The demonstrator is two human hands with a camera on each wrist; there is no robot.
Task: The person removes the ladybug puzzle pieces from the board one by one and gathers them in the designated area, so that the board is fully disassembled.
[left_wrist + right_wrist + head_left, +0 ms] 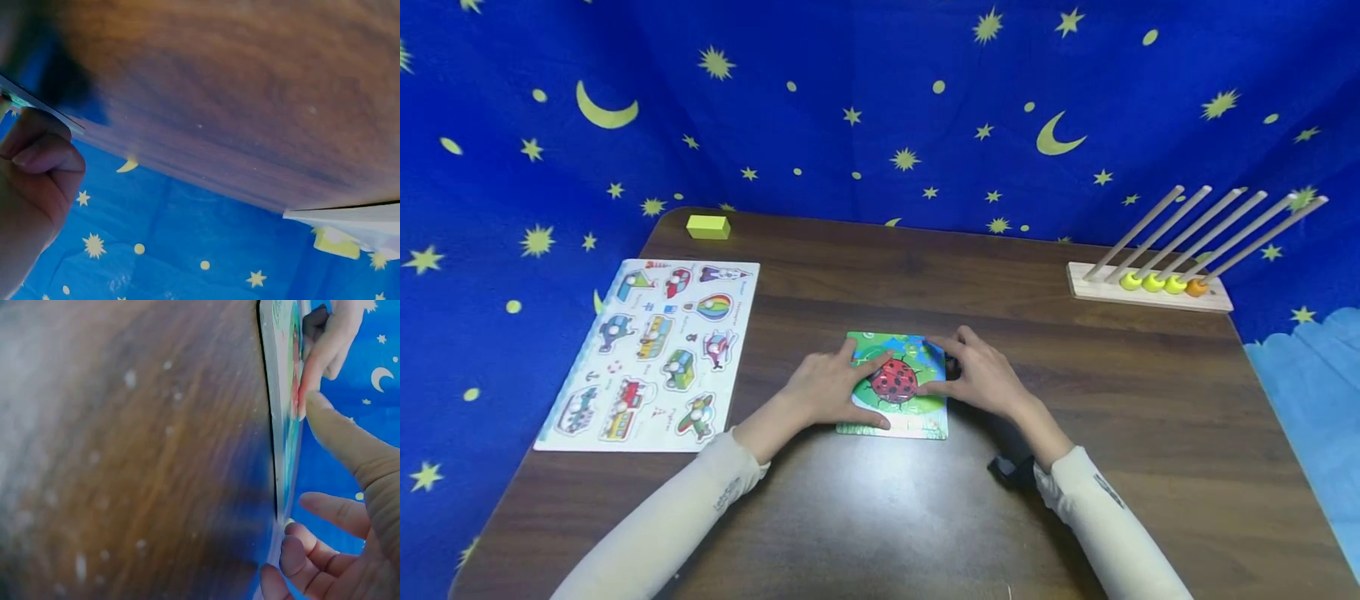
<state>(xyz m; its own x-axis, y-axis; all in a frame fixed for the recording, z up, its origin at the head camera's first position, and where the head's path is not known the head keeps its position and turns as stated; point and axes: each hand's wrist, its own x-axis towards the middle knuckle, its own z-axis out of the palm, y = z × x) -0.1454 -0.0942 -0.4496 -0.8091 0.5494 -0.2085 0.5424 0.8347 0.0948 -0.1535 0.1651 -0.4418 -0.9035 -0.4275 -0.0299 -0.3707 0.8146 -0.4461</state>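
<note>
A small square ladybug puzzle [891, 408] lies flat on the brown table, with a red spotted ladybug on a green leaf at its middle. My left hand [823, 387] rests over its left side, fingers spread, thumb along the lower part and one finger reaching the ladybug. From the right, my right hand [988, 375] touches the puzzle with thumb and forefinger, the thumb close beside the ladybug. In the right wrist view the thumb [340, 431] lies extended against the picture face, and the other fingers sit loosely bent by the board's edge.
A white picture board [658, 400] with vehicle pieces lies to the left. Behind it stands a yellow block [708, 227]. At the back right is a wooden peg stand [1090, 287] with slanting rods and several beads. A starry blue cloth [850, 83] hangs behind the table.
</note>
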